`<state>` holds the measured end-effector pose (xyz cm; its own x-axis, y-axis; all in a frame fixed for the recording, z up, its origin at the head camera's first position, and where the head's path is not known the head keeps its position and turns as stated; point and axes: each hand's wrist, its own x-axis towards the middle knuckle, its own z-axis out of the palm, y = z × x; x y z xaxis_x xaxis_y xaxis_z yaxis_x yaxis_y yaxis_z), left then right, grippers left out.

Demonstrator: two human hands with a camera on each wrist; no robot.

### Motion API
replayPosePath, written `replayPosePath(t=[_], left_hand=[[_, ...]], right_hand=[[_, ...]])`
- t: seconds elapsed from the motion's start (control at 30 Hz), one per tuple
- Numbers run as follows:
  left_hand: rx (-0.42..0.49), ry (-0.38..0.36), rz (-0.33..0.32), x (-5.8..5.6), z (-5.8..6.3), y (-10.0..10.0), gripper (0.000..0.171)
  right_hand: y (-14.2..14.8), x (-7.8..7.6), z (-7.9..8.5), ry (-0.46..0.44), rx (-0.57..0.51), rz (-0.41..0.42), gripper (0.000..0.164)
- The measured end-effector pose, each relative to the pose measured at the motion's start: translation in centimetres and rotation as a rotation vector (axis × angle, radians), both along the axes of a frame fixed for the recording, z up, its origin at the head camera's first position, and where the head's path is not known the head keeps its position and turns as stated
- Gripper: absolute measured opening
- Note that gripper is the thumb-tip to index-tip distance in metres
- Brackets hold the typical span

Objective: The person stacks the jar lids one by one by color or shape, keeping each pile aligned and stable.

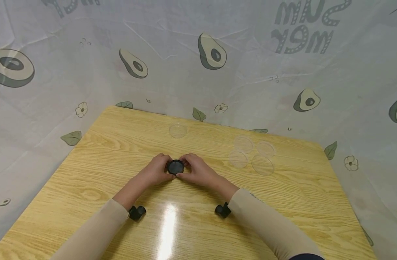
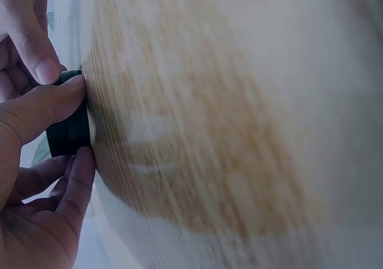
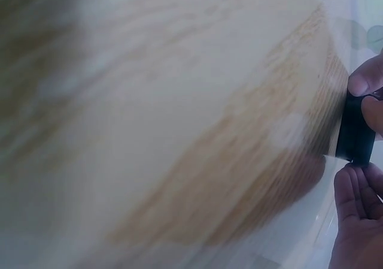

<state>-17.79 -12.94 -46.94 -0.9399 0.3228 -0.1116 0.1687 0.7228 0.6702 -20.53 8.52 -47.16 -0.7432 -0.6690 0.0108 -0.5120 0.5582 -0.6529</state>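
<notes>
Black disc (image 1: 176,167) between curled fingers (image 2: 79,182) of both hands (image 1: 157,169) (image 1: 198,171)

I see wood grain on the table (image 1: 299,202) under a gloss that throws back light. The round black object (image 1: 176,167) looks like smooth plastic; whether the clear discs (image 1: 263,165) are glass or plastic, I cannot tell from here. The backdrop (image 1: 172,86) looks like matt, creased cloth, the beige sleeves (image 1: 267,222) smooth fabric.

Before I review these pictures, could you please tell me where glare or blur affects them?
Head: a white glare streak lies on the near part of the table, clear discs show only faintly; left wrist: table blurred toward the right, black round object very dark; right wrist: table blurred toward the left.
</notes>
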Motion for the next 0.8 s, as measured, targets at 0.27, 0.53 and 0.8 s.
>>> replayPosePath(t=[0.27, 0.53, 0.8], left_hand=[[0.006, -0.004, 0.005, 0.14, 0.04, 0.07, 0.045], [-0.007, 0.0, 0.009, 0.17, 0.06, 0.17, 0.042], [-0.007, 0.002, 0.016, 0.25, 0.25, 0.15, 0.043]], right_hand=[[-0.19, 0.04, -0.17, -0.009, 0.012, 0.001, 0.049], [-0.24, 0.19, 0.16, -0.008, 0.02, 0.001, 0.048], [-0.17, 0.21, 0.16, 0.024, 0.04, -0.004, 0.049]])
